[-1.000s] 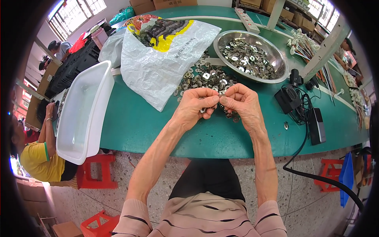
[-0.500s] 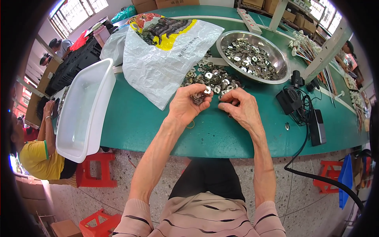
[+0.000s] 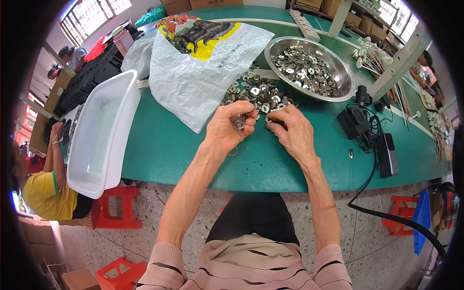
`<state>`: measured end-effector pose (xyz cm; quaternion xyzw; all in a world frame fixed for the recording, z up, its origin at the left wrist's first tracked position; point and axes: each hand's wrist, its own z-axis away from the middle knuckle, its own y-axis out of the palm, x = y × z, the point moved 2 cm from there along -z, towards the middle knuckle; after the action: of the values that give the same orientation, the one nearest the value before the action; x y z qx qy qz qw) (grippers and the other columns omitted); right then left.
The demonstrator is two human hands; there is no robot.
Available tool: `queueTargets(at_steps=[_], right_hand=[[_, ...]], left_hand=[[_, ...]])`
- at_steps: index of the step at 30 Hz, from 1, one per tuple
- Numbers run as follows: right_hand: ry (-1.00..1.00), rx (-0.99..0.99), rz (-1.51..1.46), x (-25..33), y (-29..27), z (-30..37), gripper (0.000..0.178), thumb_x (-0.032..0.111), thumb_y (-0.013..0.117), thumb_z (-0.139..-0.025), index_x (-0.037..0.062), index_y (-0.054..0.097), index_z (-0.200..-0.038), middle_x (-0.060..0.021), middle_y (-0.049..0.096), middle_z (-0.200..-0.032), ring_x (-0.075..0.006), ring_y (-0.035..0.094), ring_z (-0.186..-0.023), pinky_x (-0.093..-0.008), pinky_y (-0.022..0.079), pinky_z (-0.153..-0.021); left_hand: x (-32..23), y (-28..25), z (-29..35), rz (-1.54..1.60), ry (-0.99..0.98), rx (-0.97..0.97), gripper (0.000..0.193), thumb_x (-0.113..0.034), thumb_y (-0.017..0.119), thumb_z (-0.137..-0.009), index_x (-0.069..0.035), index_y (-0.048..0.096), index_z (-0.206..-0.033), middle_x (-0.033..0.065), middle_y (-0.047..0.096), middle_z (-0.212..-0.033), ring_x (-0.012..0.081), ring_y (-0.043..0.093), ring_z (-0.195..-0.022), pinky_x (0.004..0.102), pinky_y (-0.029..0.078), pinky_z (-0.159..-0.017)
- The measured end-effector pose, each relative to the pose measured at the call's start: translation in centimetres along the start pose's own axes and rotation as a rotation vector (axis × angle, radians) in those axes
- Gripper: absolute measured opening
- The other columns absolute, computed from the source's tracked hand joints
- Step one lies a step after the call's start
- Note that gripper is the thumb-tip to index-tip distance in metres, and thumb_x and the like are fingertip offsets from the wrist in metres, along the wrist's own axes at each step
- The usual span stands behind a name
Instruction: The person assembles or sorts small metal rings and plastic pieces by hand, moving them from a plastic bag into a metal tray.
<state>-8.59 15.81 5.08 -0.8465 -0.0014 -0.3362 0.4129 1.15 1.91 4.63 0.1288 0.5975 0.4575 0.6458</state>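
My left hand (image 3: 231, 125) is curled closed around several small shiny metal pieces (image 3: 239, 121), partly covered by the fingers. Just to its right, my right hand (image 3: 292, 130) has thumb and fingers pinched together at the near edge of a loose pile of flat, ring-like metal pieces (image 3: 263, 95). What sits between those fingertips is too small and covered to make out. Behind the pile stands a round steel bowl (image 3: 349, 79) heaped with the same kind of pieces. A white woven plastic sack (image 3: 186, 89) lies at the pile's left side.
An empty white plastic tub (image 3: 128, 104) stands left on the green table (image 3: 217, 176). Toward the right lie a black adapter with coiled cable (image 3: 356, 123), one loose metal piece (image 3: 351, 153) and a white post (image 3: 401, 67). A co-worker in a yellow shirt (image 3: 50, 195) sits at left.
The fingers of my left hand have closed further over the metal pieces, hiding the bright one at the fingertips. My right hand has shifted slightly left and up toward the pile.
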Motion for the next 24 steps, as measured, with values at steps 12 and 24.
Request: queueTargets(at_steps=[12, 24], right_hand=[[-0.051, 0.003, 0.015, 0.4, 0.1, 0.2, 0.011, 0.011, 0.068, -0.07, 0.0052, 0.065, -0.08, -0.0065, 0.055, -0.079, -0.0253, 0.055, -0.077, -0.036, 0.043, -0.067], [0.166, 0.041, -0.441, 0.4, -0.7, -0.5, 0.01, 0.01, 0.066, -0.074, 0.0022, 0.061, -0.077, -0.0052, 0.06, -0.068, -0.0172, 0.056, -0.06, -0.0303, 0.045, -0.055]], left_hand=[[0.2, 0.0, -0.3, 0.031, -0.043, 0.113, 0.016, -0.008, 0.062, -0.079, 0.001, 0.06, -0.093, 0.0046, 0.056, -0.074, 0.0109, 0.052, -0.062, 0.0211, 0.043, -0.054], [0.2, 0.1, -0.4, -0.08, -0.035, 0.112, 0.014, -0.007, 0.062, -0.081, 0.0, 0.059, -0.093, 0.0036, 0.056, -0.075, 0.0098, 0.052, -0.061, 0.0202, 0.042, -0.052]])
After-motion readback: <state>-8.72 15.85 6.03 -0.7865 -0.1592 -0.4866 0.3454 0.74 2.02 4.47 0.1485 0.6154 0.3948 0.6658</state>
